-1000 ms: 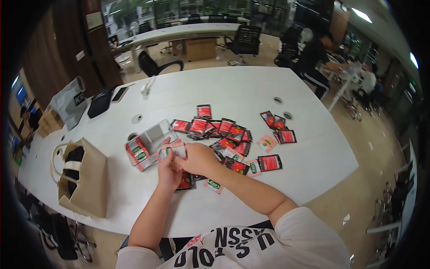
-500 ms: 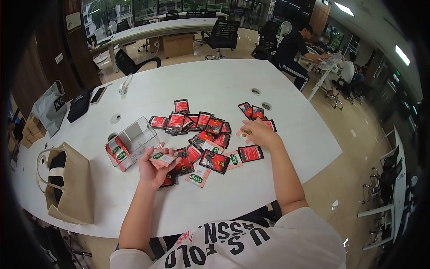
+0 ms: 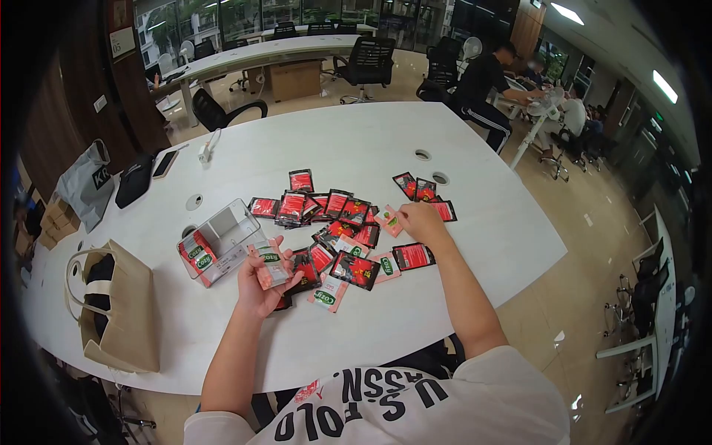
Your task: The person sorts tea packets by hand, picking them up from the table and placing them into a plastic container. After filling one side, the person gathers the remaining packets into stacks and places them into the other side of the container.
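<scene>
While a few pink sachets (image 3: 194,253) already fill the clear organizer box (image 3: 222,236), the left hand (image 3: 259,285) grips a pink stack (image 3: 268,263), the right hand's (image 3: 421,219) fingers pinch another pink sachet (image 3: 389,220); many red sachets (image 3: 337,222) remain scattered on the bench (image 3: 356,141).

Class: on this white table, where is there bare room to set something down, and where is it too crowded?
Free: the far table beyond the sachets; the near edge between the bag and the left hand; the right end past the right hand. Crowded: the middle, from the clear box across the sachets.
</scene>
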`<action>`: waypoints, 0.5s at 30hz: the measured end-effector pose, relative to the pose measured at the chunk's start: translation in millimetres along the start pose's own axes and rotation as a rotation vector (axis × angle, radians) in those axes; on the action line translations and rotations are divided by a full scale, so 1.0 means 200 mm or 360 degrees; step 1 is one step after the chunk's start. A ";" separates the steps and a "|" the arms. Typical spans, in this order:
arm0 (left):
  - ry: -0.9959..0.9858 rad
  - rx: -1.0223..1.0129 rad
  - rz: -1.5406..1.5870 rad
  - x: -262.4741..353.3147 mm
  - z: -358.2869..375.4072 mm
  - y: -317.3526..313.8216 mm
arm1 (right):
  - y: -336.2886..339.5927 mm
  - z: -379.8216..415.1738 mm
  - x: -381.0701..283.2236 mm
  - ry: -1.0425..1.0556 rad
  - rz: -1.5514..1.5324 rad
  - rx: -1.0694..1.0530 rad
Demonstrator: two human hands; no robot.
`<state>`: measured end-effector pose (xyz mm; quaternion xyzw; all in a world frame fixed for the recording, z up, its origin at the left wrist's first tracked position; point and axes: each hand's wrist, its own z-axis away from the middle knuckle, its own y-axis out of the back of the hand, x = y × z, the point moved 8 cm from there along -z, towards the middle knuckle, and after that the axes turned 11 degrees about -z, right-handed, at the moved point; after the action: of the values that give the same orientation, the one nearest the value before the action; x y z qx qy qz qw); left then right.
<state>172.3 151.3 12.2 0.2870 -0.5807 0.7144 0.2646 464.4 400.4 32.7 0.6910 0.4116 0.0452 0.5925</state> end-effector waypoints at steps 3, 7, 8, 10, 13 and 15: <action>0.0024 0.0024 -0.0019 -0.02 0.00 0.02 | 0.05 0.04 -0.10 -0.0046 -0.0086 -0.0054; 0.0035 0.0002 -0.0040 -0.05 -0.01 0.03 | 0.02 0.10 -0.26 0.0078 0.0036 0.0059; 0.0033 -0.0003 -0.0042 -0.05 -0.02 0.03 | -0.03 0.08 -0.24 0.0026 0.0072 0.0031; 0.0009 0.0003 -0.0077 -0.04 -0.01 0.03 | -0.07 0.07 -0.20 -0.0018 0.0021 0.0093; -0.0015 0.0031 -0.0109 -0.04 0.00 0.01 | 0.01 0.09 -0.27 0.0047 -0.0403 0.0340; -0.0035 0.0068 -0.0109 -0.06 0.00 -0.01 | 0.04 0.10 -0.42 0.0152 -0.0904 0.0454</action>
<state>182.1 150.7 5.2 0.3201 -0.5581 0.7139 0.2764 424.5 332.3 68.4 0.6217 0.6174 -0.1477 0.4588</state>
